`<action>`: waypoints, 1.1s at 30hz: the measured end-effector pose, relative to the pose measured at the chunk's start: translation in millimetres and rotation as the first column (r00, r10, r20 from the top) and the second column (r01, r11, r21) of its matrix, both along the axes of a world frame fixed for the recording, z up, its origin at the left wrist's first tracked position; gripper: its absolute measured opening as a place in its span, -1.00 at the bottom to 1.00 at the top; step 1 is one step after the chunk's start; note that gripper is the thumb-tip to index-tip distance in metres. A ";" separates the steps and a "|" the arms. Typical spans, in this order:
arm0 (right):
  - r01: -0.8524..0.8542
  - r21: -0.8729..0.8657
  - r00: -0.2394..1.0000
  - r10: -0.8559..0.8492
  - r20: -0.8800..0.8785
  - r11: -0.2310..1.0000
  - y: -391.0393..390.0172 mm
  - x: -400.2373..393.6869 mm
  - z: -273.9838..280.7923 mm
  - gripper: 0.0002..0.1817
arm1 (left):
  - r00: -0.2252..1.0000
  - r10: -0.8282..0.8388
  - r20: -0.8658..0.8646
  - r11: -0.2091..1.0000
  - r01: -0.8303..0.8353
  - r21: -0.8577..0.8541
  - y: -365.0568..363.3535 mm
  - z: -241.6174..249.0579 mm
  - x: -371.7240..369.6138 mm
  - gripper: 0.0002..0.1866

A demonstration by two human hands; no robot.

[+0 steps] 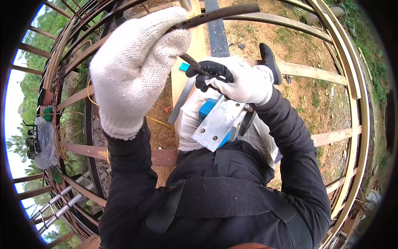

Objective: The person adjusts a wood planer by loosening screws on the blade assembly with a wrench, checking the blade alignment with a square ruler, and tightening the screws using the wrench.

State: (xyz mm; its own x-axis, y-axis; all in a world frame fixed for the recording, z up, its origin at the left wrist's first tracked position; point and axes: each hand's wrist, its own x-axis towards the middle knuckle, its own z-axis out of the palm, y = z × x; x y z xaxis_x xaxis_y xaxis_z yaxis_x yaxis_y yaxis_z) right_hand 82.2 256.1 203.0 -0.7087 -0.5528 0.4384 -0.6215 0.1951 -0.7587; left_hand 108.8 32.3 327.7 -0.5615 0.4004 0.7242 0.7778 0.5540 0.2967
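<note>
My left hand [141, 66], in a white knitted glove, is raised close to the camera at the upper left. Its fingers are closed round a dark hose or cord [224, 14] with small print on it. One part sticks out to the upper right; another runs down towards my right hand [236, 79]. That hand wears a white glove with black on the fingers, which pinch the lower part of the dark cord. Just below it, a blue power tool [209, 108] with a flat metal plate [217, 124] rests at my lap. Whether the cord joins the tool is hidden.
Wooden and metal beams [315, 72] cross over the ground around me. A long plank [180, 85] and a dark board [218, 35] lie ahead. At the left are a yellow cord [159, 121] and a clear plastic bag [44, 143]. My dark shoe [269, 62] shows upper right.
</note>
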 end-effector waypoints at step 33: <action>-0.028 -0.005 0.971 0.028 0.236 1.000 23.5 11.7 23.3 -0.65 | 0.956 -0.290 -0.039 0.953 0.292 0.075 -2.2 -9.8 -24.1 -0.70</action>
